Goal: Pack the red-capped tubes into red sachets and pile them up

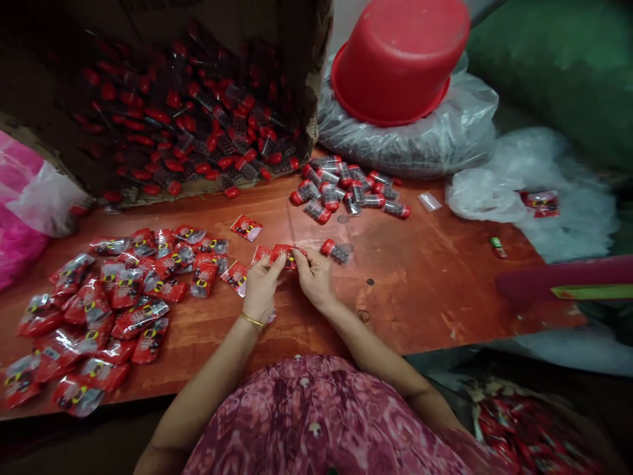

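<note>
I pinch the red packet (285, 254) by its top edge just above the table (420, 290), in the middle of the scene. My left hand (261, 287) is clamped on its left corner and my right hand (312, 276) on its right, thumbs against forefingers. I judge that I am working the packet's mouth, though I cannot tell whether opening or closing it. The next move likely calls for a steady two-handed pinch so the mouth stays square. Just right of my right hand lies a sleeved vial (337, 252) with a red cap. To the near left spreads a heap of filled packets (113, 297), and farther off a cluster of loose vials (346, 191). At the far left a cardboard box (316, 79) lies on its side, full of such vials. At the far right a clear bag (445, 138) holds dark small pieces, with a red bucket (400, 59) upturned on it.
</note>
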A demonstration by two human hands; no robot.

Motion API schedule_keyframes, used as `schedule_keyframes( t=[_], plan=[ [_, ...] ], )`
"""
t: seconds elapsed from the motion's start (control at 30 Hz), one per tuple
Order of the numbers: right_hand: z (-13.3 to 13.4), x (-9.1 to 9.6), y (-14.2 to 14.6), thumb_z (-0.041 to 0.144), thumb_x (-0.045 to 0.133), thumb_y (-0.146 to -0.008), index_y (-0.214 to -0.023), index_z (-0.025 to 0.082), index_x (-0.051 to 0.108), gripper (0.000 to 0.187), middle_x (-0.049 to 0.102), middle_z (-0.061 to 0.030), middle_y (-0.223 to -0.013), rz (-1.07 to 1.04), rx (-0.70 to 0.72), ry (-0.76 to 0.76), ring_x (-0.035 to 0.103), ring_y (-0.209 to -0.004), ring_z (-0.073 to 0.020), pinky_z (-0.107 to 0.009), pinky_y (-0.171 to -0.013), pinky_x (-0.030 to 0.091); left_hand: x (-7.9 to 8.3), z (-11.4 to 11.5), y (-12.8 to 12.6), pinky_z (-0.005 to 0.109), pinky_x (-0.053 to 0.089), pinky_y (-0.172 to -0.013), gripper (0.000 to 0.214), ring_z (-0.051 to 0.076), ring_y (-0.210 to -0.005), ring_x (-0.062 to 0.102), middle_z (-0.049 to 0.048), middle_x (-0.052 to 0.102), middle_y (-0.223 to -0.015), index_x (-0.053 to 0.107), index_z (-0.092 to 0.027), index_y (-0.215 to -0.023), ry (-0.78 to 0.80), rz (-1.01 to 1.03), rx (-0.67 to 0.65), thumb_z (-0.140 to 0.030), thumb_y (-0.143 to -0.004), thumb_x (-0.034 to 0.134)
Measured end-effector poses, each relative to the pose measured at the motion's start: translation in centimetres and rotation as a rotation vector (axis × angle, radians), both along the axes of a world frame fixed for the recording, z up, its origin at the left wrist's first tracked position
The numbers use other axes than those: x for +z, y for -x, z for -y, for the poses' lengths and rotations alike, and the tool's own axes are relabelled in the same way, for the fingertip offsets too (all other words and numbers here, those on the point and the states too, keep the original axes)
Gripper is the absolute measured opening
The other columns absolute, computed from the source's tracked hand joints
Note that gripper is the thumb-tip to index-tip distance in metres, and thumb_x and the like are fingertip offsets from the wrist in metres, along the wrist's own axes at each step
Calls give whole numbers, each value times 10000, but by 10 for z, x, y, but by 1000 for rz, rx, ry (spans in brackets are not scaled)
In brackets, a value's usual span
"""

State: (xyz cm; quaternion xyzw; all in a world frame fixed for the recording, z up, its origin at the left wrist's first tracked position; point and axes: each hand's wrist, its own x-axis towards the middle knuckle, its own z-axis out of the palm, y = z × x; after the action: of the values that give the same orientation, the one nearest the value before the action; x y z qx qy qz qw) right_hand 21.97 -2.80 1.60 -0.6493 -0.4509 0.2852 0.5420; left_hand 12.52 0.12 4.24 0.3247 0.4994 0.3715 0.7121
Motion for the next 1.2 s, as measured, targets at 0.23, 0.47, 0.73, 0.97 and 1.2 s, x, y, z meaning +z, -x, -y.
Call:
schedule_keyframes(
  t=[0.23,0.47,0.73,0.97,1.2],
  plan=[
    [20,-1,-52,412,421,-860,-1034,175,575,332,619,-107,-1072,502,-2,13,528,-1024,-243,-386,-916,383,0,-9,1,216,459,-610,397,94,-594,598,5,680,-658,653,-141,-669,75,53,77,-397,-424,831],
    [44,-31,-106,324,414,-864,-1076,134,593,336,651,-154,-1044,836,11,158,573,-893,-257,-398,-797,435,1,-12,6,229,479,-608,383,116,-591,629,19,693,-665,643,-154,-704,200,105,-23,-391,-465,825],
    [65,11,-62,320,401,-863,-885,188,649,282,630,-3,-672,119,118,62,558,-558,-130,-232,-524,439,0,-5,7,243,477,-631,382,115,-598,612,27,686,-661,663,-137,-688,123,50,-113,-429,-489,806],
    [60,24,-56,308,433,-823,-787,189,662,260,607,6,-613,26,234,127,530,-512,-119,-217,-485,415,0,-6,11,225,435,-630,347,102,-607,556,9,673,-657,700,-133,-678,-155,-76,-224,-445,-543,770],
    [61,22,-56,295,422,-828,-769,173,659,273,602,5,-593,24,327,160,536,-520,-120,-218,-504,424,-1,-12,17,217,417,-617,332,111,-626,561,27,682,-692,712,-136,-718,-112,-19,-304,-443,-595,742]
  ],
)
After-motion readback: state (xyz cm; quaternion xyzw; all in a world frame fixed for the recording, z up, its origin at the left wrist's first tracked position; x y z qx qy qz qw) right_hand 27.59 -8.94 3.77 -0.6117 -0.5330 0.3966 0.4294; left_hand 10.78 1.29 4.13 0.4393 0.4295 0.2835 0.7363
